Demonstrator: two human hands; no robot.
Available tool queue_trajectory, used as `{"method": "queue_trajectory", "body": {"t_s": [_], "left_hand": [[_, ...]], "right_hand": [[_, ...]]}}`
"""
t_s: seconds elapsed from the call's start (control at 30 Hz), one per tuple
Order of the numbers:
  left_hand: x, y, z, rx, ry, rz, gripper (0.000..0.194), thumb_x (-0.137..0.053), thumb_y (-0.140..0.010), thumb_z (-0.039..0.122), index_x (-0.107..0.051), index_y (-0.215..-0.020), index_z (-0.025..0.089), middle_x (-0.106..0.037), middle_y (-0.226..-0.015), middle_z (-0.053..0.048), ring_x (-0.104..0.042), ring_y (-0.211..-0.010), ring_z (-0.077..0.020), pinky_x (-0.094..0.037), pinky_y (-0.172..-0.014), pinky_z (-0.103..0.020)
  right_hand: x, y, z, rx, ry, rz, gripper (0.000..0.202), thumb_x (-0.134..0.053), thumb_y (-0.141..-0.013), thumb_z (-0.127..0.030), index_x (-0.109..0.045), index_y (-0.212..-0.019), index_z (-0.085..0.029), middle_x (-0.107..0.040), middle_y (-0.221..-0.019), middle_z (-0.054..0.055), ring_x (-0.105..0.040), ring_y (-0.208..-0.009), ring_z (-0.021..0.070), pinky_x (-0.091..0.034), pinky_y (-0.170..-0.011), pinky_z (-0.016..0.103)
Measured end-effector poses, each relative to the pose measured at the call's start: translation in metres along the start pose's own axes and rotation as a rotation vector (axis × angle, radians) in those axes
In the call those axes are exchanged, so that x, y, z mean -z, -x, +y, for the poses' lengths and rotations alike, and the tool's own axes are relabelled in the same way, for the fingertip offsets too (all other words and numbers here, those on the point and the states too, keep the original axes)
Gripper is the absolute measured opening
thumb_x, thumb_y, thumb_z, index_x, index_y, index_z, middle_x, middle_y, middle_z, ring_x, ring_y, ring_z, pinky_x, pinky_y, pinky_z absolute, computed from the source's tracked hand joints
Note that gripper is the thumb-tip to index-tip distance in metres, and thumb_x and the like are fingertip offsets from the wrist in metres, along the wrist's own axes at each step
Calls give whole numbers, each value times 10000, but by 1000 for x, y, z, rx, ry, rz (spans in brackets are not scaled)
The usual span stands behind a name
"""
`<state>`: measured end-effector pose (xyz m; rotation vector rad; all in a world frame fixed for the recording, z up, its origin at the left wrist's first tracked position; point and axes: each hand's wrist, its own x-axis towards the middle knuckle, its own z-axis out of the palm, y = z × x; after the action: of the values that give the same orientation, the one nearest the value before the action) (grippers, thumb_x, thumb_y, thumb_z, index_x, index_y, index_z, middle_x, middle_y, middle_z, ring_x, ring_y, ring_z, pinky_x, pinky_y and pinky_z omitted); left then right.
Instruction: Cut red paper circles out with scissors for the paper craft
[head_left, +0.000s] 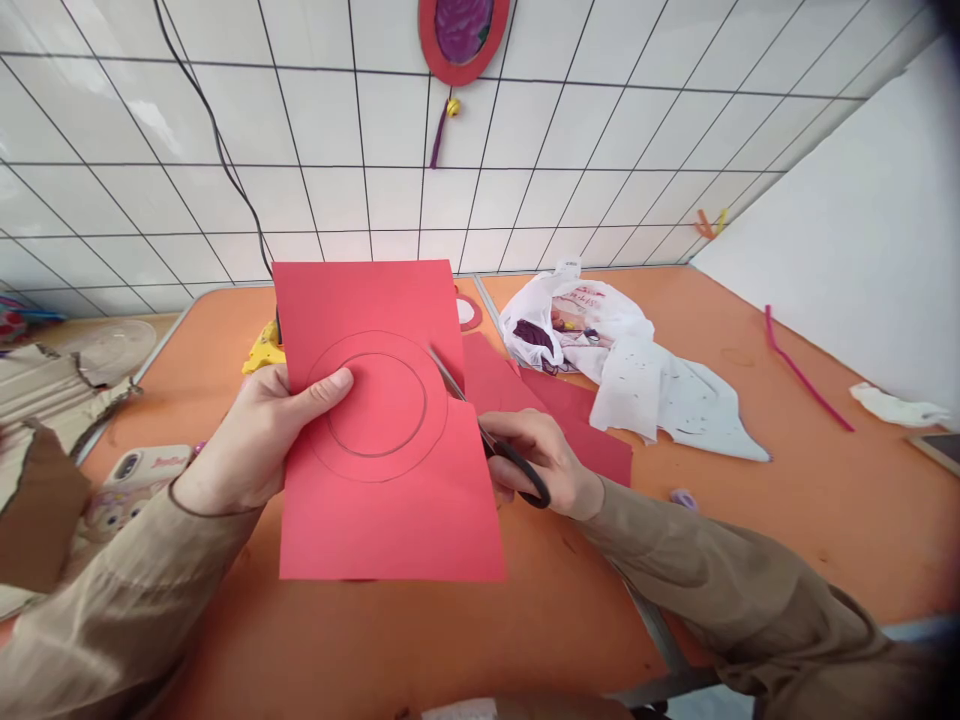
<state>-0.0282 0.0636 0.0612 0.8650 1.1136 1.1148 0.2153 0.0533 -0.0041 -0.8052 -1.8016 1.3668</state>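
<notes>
Head view: from my remote seat I see both hands busy on one red sheet [390,535], which is held up above the orange table [825,540] rather than lying on it. The left hand [259,435] has the sheet pinched at its left side, thumb flat on the front and reaching over the drawn lines; the fingers behind are hidden from me. The right hand [544,460] is clamped round the black handles of the scissors [523,474] at the opposite edge, so the two hands are well apart.

As for progress, I'd call it early. Two circles are drawn, one within the other, so the marking looks done. A cut runs in from the right edge to about the outer circle [375,481], and a blade lies near that line's upper right (how far the cut follows it there, I can't tell). Most of the outer line looks uncut, and the inner circle [377,405] shows no opening at all, so nearly all the cutting seems to be left.

Behind the sheet, more red paper [589,435] lies on the table beside a white plastic bag [592,310], and a small red ring [473,314] peeks past the sheet's right edge.
</notes>
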Motion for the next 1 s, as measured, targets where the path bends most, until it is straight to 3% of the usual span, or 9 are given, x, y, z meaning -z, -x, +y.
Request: {"method": "queue_trajectory", "body": {"t_s": [0.4, 0.7, 1.0], "left_hand": [[5, -4, 1, -13, 13, -78, 158, -795, -684, 244, -729, -773, 131, -752, -651, -77, -730, -624, -267, -600, -481, -311], [-5, 7, 12, 22, -51, -5, 123, -783, -705, 211, -721, -719, 106, -744, -622, -73, -697, -532, -205, -594, -490, -280], [-5, 7, 13, 3, -44, -25, 90, -771, -713, 185, -724, -726, 109, -743, -630, -57, -690, -540, -184, -584, -489, -255]], "right_hand": [[-2, 1, 2, 13, 19, 36, 140, -543, -797, -247, -603, -834, -126, -466, -471, -55, -474, -348, 83, -371, -349, 176], [-1, 1, 4, 37, -10, 12, 231, -572, -829, -357, -594, -827, -128, -466, -485, -46, -469, -358, 84, -397, -362, 188], [-1, 2, 5, 32, -14, 6, 292, -574, -838, -422, -589, -816, -131, -471, -483, -46, -457, -358, 79, -393, -358, 186]]}}
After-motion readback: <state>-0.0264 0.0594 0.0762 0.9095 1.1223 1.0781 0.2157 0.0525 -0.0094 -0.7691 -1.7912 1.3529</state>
